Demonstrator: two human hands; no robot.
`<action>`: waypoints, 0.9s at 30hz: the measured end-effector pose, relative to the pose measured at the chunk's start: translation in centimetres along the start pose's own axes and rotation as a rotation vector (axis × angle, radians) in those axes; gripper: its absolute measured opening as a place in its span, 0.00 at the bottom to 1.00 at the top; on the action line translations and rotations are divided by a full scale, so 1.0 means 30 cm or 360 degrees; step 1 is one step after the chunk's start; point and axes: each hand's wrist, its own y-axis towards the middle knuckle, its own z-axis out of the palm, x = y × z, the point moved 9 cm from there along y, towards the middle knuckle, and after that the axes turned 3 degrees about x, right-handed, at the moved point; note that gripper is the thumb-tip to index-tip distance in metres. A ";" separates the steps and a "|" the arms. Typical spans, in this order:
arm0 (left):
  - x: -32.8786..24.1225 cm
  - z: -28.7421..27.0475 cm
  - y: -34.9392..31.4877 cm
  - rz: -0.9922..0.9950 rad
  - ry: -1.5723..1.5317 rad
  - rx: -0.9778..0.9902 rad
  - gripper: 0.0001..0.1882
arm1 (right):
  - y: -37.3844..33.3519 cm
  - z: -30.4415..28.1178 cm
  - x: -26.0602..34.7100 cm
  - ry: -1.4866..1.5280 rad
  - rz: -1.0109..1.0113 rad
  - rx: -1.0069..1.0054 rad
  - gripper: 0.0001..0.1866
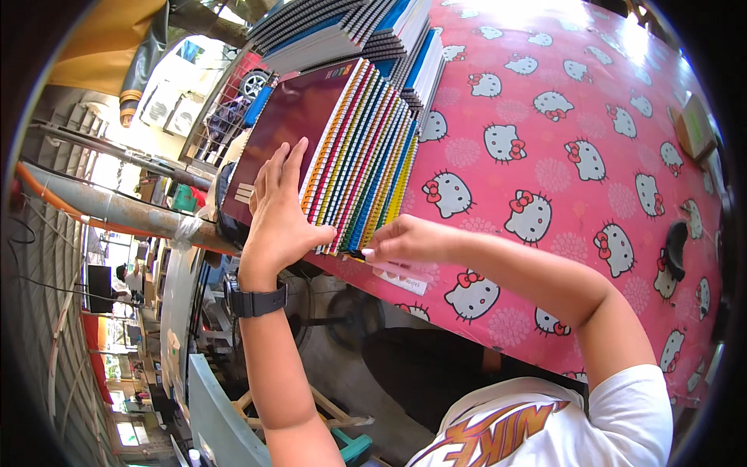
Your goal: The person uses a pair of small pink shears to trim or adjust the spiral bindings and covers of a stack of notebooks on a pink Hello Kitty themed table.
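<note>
A tall stack of spiral-bound notebooks (pixel 377 156) with coloured coil bindings stands near the table's left edge, its top cover (pixel 292 109) dark maroon. My left hand (pixel 280 206) lies against that cover with its fingers stretched out. The thumb reaches across to the near ends of the coils. At the near lower corner of the stack is my right hand (pixel 408 240), its fingers curled in and pressed together. A small dark bit shows by its fingertips, too small to name. Whatever the fingers grip is mostly hidden.
Behind stand more piles of blue-covered, wire-bound books (pixel 389 39). A pink cloth (pixel 498 202) printed with white cat heads covers the table. A dark curved object (pixel 675 251) and a small block-like box (pixel 695 128) lie at the right. Left of the table runs a metal pipe (pixel 132 214).
</note>
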 end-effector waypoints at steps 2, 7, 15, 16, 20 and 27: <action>-0.007 0.007 -0.001 -0.0017 -0.0005 0.0027 0.59 | -0.059 -0.014 0.096 -0.0870 -0.0638 -0.0467 0.14; -0.008 0.003 0.002 -0.0004 0.0007 0.0014 0.59 | -0.125 0.025 0.135 -0.1739 -0.0982 -0.0813 0.19; 0.005 0.019 0.002 -0.0028 0.0005 0.0022 0.59 | -0.011 -0.043 0.026 -0.0479 0.0142 -0.0017 0.18; -0.012 0.017 0.016 0.0004 -0.0010 0.0014 0.59 | 0.007 -0.084 -0.031 -0.0215 0.0302 -0.0001 0.21; -0.005 0.002 -0.002 -0.0015 0.0001 0.0011 0.59 | -0.015 -0.052 0.010 -0.0490 -0.0138 -0.0143 0.18; -0.007 0.002 0.002 -0.0004 -0.0001 -0.0007 0.58 | -0.140 0.012 0.082 -0.1792 -0.1007 -0.0682 0.23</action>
